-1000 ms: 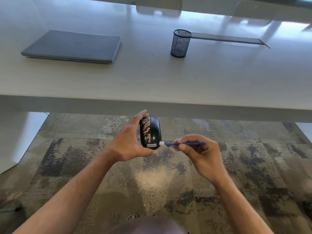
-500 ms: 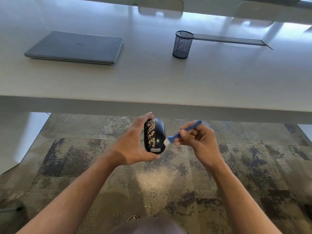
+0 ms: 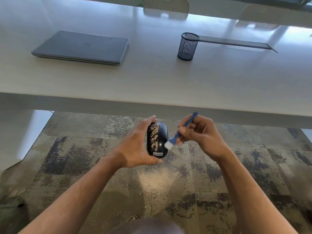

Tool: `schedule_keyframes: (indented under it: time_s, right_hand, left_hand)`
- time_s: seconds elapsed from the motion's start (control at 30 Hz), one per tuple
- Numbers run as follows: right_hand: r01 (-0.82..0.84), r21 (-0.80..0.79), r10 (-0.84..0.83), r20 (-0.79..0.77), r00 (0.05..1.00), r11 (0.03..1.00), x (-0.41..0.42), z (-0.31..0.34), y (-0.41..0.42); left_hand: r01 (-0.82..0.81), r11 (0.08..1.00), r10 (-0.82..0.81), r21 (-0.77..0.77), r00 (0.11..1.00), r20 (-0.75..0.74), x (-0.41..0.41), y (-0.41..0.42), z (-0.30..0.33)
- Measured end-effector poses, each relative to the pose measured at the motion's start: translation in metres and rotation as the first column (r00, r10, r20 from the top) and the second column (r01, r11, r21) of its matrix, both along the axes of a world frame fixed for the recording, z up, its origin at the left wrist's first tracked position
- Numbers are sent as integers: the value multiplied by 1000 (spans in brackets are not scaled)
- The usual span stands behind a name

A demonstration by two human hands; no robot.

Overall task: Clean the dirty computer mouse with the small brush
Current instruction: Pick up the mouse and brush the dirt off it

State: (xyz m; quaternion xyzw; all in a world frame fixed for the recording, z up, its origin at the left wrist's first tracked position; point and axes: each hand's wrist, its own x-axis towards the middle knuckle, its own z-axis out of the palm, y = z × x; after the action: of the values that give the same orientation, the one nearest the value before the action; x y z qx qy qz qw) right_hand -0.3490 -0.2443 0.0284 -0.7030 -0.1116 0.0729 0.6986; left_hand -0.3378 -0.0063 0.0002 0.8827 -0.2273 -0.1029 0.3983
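My left hand (image 3: 135,146) grips a black computer mouse (image 3: 161,138) from its left side, holding it upright over the carpet below the desk edge. Tan crumbs streak the left half of the mouse's top; the right half looks bare. My right hand (image 3: 200,137) pinches a small blue brush (image 3: 181,131) by its handle. The white bristles point down-left and touch the mouse's right edge, low down near the label.
A white desk (image 3: 152,85) spans the view above my hands. On it lie a shut grey laptop (image 3: 82,47) at the left and a dark mesh pen cup (image 3: 187,46) at the middle. Patterned carpet (image 3: 84,157) with a pale crumb patch lies underneath.
The brush has swung from lying level to standing steeply, handle up toward the desk. Its bristles climbed a little along the mouse's right edge. My right hand rose with it.
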Motion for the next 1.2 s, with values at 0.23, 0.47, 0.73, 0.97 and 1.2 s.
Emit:
schedule_keyframes:
  time_s: [0.23, 0.47, 0.73, 0.97, 1.2]
  right_hand:
    - [-39, -69, 39, -9, 999, 997, 5, 0, 15]
    - [154, -149, -150, 39, 988, 977, 39, 4, 12]
    - [186, -300, -180, 47, 982, 936, 59, -9, 13]
    - [242, -36, -243, -20, 970, 970, 57, 5, 12]
    - [5, 33, 0, -162, 987, 999, 50, -5, 2]
  left_hand:
    - [15, 1000, -15, -1, 1000, -3, -1, -1, 1]
    - [43, 999, -43, 9, 999, -27, -4, -4, -1]
    - [71, 997, -72, -17, 996, -53, -5, -5, -1]
    - [62, 998, -63, -14, 996, -56, -1, -2, -5]
    - [59, 997, -61, -39, 997, -47, 2, -4, -1]
